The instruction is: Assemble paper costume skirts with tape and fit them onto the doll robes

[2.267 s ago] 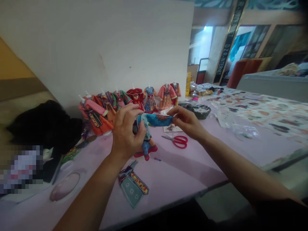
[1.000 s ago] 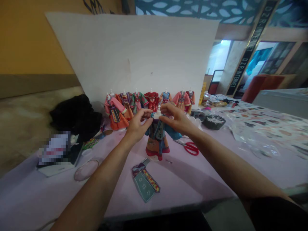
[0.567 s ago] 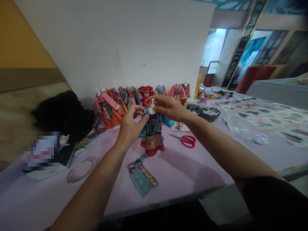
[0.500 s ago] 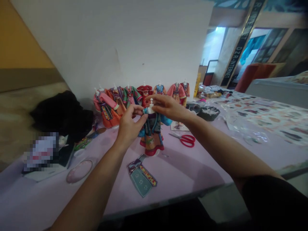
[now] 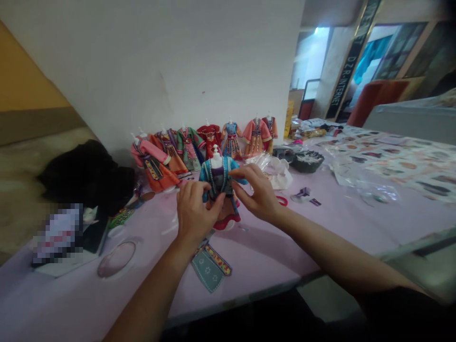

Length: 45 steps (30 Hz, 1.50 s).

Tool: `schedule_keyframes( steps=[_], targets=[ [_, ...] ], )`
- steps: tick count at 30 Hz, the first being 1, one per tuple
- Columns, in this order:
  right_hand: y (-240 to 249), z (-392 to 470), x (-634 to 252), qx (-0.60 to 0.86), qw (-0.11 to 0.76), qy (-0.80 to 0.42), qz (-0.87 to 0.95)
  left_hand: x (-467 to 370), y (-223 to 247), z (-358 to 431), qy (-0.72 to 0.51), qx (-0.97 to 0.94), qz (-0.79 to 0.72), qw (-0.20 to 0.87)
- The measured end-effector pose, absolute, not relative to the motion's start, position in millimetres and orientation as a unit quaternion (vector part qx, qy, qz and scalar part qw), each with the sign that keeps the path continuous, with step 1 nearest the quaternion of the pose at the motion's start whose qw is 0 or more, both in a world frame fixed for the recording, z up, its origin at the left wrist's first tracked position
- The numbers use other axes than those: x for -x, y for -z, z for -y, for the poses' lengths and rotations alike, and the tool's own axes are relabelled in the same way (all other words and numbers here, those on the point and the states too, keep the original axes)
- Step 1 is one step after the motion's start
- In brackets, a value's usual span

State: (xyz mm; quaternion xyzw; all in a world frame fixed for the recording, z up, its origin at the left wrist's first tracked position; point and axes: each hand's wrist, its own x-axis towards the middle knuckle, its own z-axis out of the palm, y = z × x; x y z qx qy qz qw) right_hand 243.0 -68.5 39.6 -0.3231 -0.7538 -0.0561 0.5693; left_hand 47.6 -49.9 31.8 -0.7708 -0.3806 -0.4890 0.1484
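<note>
In front of me a small white dress form (image 5: 215,153) stands upright on the table, wearing a blue-sleeved doll jacket (image 5: 205,170) with beaded front edges over an orange and red skirt (image 5: 228,217). My left hand (image 5: 195,209) grips the jacket's lower front on the left side, thumb across the cloth. On the opposite side, my right hand (image 5: 259,194) pinches the jacket's front near the sleeve; the exact fingertip contact is small and partly hidden. Nearer to me lies a flat grey-green embroidered fabric piece (image 5: 209,270) with a yellow and red band, partly behind my left wrist.
Behind stand several dressed doll forms, including a red one (image 5: 209,136) and a pink one (image 5: 257,132), against a white panel (image 5: 213,57). Red scissors (image 5: 282,201) lie behind my right wrist. A dark bowl (image 5: 307,162), an oval hoop (image 5: 117,260) and black cloth (image 5: 85,173) surround the work area.
Both hands have moved down from the form's neck and shoulders to the jacket's front. The jacket now sits over both shoulders with its front edges hanging down. The view has shifted slightly.
</note>
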Motion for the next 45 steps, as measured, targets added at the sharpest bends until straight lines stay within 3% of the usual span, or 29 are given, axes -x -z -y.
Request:
schedule_keyframes(
  steps=[8,12,20,32,45],
  targets=[
    [-39,64,-233,0.359,0.419,0.190,0.812,-53,-35,48,0.472,0.772,0.403,0.137],
    [-43,65,-231,0.371,0.384,0.234,0.813,-53,-40,49,0.469,0.777,0.400,0.127],
    [-43,65,-230,0.396,0.391,0.257,0.790,-55,-41,47,0.483,0.768,0.404,0.120],
    [-58,59,-231,0.362,0.332,0.284,0.824,-56,-42,37,0.473,0.770,0.409,0.126],
    [-36,57,-234,0.380,0.407,0.234,0.797,-55,-35,47,0.489,0.760,0.412,0.113]
  ],
)
